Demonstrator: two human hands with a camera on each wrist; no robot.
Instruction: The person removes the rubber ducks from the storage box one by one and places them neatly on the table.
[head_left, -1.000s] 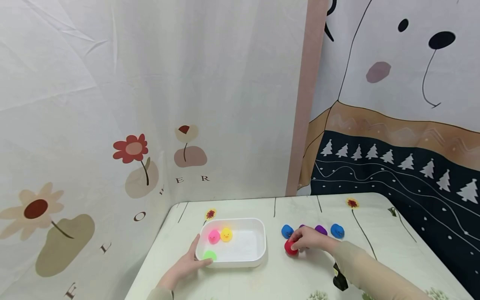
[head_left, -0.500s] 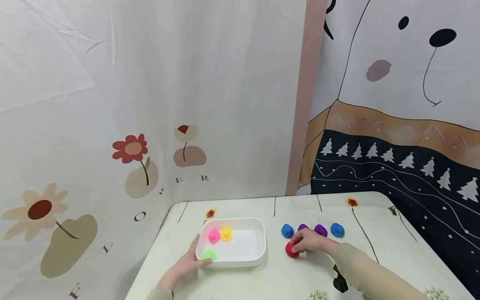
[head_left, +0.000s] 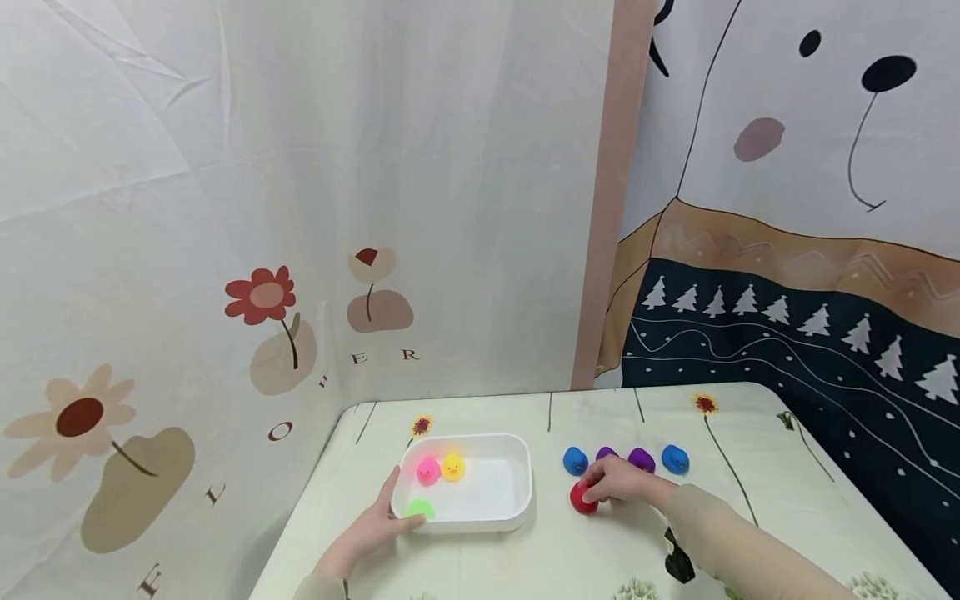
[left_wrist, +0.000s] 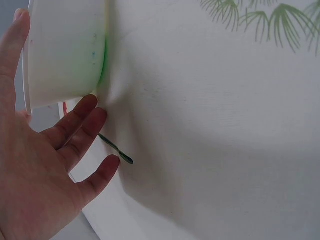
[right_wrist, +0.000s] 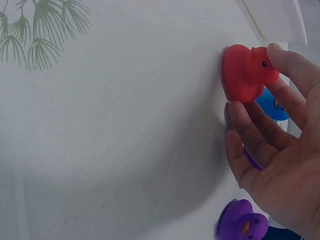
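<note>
In the head view my right hand [head_left: 621, 481] pinches a red rubber duck [head_left: 579, 498] low over the table. The right wrist view shows my thumb on the head of the red rubber duck [right_wrist: 242, 72]. My left hand [head_left: 372, 527] touches the near-left corner of a white plastic tub [head_left: 483, 493], its fingers fairly straight and spread in the left wrist view. Inside the tub sit a pink duck [head_left: 428, 472], a yellow duck [head_left: 453, 467] and a green duck [head_left: 420, 507], the last partly hidden by the front wall.
Behind my right hand stand a blue duck [head_left: 575, 461], two purple ducks, one [head_left: 641, 459] partly covered, and another blue duck [head_left: 675, 459]. A flower-print cloth covers the table [head_left: 480, 575]. Printed curtains [head_left: 465, 208] hang behind it.
The red rubber duck and my right hand have shifted very slightly, uncovering more of the purple ducks behind. My left hand and the tub stay in place.
</note>
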